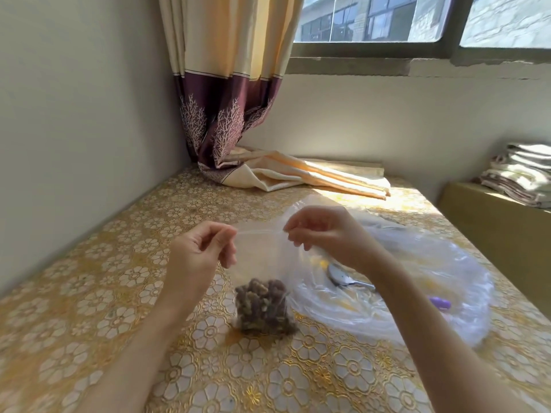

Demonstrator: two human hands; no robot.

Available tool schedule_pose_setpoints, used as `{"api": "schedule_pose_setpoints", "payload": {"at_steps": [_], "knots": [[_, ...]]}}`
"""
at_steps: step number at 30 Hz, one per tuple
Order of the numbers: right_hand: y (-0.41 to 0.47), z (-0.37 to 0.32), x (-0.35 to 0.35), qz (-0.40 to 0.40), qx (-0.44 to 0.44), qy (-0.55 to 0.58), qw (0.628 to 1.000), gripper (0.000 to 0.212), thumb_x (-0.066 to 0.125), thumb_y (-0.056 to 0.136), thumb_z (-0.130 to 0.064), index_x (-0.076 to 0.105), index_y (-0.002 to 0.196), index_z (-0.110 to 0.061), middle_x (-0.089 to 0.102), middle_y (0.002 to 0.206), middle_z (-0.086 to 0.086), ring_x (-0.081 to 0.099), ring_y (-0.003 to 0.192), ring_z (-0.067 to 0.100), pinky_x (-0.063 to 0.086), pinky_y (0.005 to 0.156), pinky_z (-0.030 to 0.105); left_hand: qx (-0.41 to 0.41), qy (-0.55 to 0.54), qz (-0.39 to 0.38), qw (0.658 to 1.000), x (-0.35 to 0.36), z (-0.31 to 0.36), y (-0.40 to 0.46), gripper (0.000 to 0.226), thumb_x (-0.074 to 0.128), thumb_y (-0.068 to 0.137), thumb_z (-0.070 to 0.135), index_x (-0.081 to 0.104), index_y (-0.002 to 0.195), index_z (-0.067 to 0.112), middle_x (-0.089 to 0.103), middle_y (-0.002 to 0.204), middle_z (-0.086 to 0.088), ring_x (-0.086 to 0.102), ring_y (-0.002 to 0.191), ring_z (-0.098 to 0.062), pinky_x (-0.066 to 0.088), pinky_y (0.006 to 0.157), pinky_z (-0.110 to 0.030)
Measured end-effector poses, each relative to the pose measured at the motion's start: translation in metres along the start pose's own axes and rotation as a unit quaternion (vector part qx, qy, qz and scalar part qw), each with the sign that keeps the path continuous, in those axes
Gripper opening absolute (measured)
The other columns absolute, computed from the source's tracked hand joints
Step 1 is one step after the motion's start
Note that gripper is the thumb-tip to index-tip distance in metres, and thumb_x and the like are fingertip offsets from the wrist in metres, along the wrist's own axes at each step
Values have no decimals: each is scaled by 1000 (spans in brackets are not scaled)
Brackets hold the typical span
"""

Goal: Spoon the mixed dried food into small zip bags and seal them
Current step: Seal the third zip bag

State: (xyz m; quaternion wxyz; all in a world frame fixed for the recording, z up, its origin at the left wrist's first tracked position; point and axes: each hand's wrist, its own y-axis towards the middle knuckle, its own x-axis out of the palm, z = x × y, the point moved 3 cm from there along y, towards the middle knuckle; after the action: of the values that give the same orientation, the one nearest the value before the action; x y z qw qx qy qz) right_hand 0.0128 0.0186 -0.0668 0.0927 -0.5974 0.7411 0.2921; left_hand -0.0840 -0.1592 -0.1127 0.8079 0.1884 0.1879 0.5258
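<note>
Forearms come in from the near edge, reaching over the yellow floral-patterned plastic tablecloth (89, 308), and just beyond them hangs the small clear zip bag (262, 263), its bottom resting on or just above the cloth, I can't tell which. Down in it sits the brown and purplish mixed dried food (262, 305), a clump filling only the lower part. Up at the top strip, the left hand (202, 251) has thumb and forefinger pinched on the left corner, other fingers loosely curled, and the right hand (322, 231) pinches the strip toward the right end the same way. Holding it taut by both ends like this keeps the mouth straight and the food settled low, which looks like the seal step; whether the strip is closed yet, I can't tell through the blur. Just to the right, partly under the right wrist, lies the metal spoon (343, 277) with its purple handle end (441, 302) showing farther right, parked in the large crumpled clear plastic bag (417, 293), probably so it stays within reach for the next fill. Farther back, the cream and maroon curtain (226, 99) drapes down onto the far end of the table, sunlight falling across it from the window (387, 22), and folded striped cloths (518, 174) are stacked at far right.
</note>
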Motion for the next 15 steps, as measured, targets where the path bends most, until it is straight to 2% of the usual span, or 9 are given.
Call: {"api": "schedule_pose_setpoints", "payload": {"at_steps": [4,7,9,12,15], "knots": [[0,5,-6,34,23,70,997,23,63,84,3,65,102,-11,68,75,5,63,65,7,54,68,21,-27,-32,-30,999,-5,-4,5,17,60,76,23,69,87,14,69,68,-7,64,61,-16,55,61,-22],[0,7,-8,36,52,49,997,16,67,82,-1,70,88,-14,68,72,2,61,60,3,52,65,17,-50,-58,-47,996,-8,-6,7,16,64,73,21,71,84,13,70,70,-10,65,63,-18,55,62,-22],[0,7,-9,37,62,28,997,11,68,81,-4,72,80,-15,68,71,3,59,61,6,50,64,20,-63,-78,-50,994,-10,-5,7,16,68,70,25,72,80,12,69,70,-10,64,62,-19,55,60,-22],[0,8,-11,41,74,31,996,7,70,81,-8,72,77,-13,67,69,4,57,61,10,48,62,22,-69,-82,-43,993,-12,-4,7,23,71,66,32,72,78,12,70,70,-10,65,63,-19,55,61,-22],[0,10,-12,38,85,57,994,4,71,79,-10,72,76,-12,67,68,4,57,62,11,47,61,22,-69,-74,-37,994,-13,-3,8,22,70,65,31,72,77,12,69,70,-9,64,63,-18,54,62,-20]]}}
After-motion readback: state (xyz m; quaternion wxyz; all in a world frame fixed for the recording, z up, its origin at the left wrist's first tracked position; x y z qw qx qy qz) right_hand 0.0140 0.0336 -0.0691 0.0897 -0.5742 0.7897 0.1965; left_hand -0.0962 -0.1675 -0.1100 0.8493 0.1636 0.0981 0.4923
